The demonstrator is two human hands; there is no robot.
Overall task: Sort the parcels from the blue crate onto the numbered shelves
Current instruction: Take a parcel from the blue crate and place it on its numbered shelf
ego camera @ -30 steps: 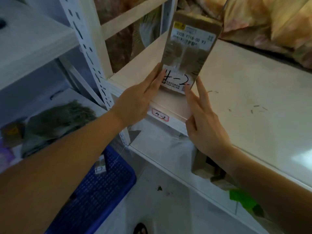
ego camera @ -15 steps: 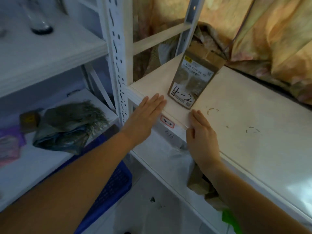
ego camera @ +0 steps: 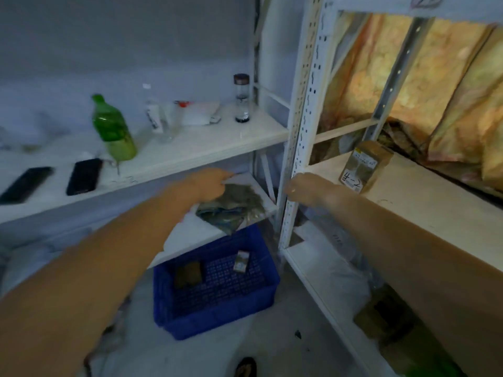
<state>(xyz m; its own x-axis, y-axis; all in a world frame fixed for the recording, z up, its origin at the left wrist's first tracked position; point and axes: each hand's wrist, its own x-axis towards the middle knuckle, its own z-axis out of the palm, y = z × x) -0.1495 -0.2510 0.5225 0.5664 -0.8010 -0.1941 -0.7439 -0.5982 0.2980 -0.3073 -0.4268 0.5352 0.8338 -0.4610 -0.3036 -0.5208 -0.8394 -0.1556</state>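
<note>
A brown cardboard parcel [ego camera: 363, 165] stands upright on the pale right-hand shelf [ego camera: 424, 205], near its left front corner. A printed white label sits on its upper face, and a lower white label bears the handwritten mark "4-2". It stands alone; neither hand touches it.

On the floor between the two shelving units sits the blue crate [ego camera: 217, 311], its walls and base perforated. Two parcels lie in it: a dark brown flat one [ego camera: 189, 273] on the left and a small boxed one [ego camera: 241, 261] towards the far side.

Both bare arms reach forward. The left hand [ego camera: 206, 183] hovers over the lower left shelf, fingers stretched roughly together and empty. The right hand [ego camera: 304, 187] is just beside the white perforated upright [ego camera: 299, 126]. It is blurred and its fingers look bent inward; I cannot tell how tightly, or whether they touch the post.

The printed label's text is too smeared to read. A tag at the top edge is cut off. Brown shapes on the lowest right shelf are too dim to identify.

The upper left shelf [ego camera: 206, 142] carries a green bottle [ego camera: 113, 131], a clear bottle with a dark cap [ego camera: 241, 99] and two flat black objects [ego camera: 84, 176]. A grey-green bag [ego camera: 234, 202] lies on the shelf below. Orange patterned cloth [ego camera: 408, 85] hangs behind the right unit. The wall is pale grey, as is the floor [ego camera: 266, 346].
</note>
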